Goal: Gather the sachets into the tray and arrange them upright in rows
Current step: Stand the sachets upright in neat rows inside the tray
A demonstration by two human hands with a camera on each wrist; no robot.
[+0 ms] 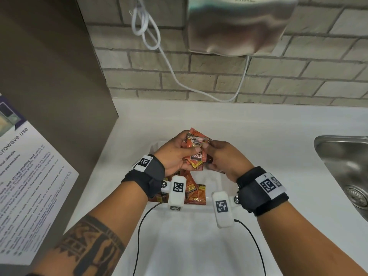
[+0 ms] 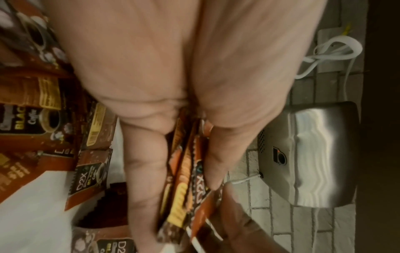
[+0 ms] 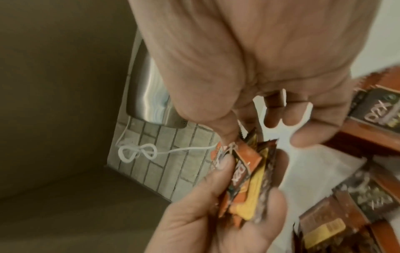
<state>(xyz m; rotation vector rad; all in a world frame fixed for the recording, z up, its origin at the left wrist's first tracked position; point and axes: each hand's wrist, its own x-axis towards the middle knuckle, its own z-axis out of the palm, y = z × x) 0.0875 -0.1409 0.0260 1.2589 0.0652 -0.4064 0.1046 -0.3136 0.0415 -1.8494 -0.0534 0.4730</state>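
Between both hands, held above the white plastic tray: small stack of orange and brown foil sachets. Left hand curled round the stack, right hand pinching its edge, probably to square them for standing upright. Below, loose sachets flat in the tray, still unsorted. Nearby, steel sink, well apart.

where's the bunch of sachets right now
In the head view it is mid-frame, the bunch of sachets gripped in the left hand above the tray, right hand touching it.
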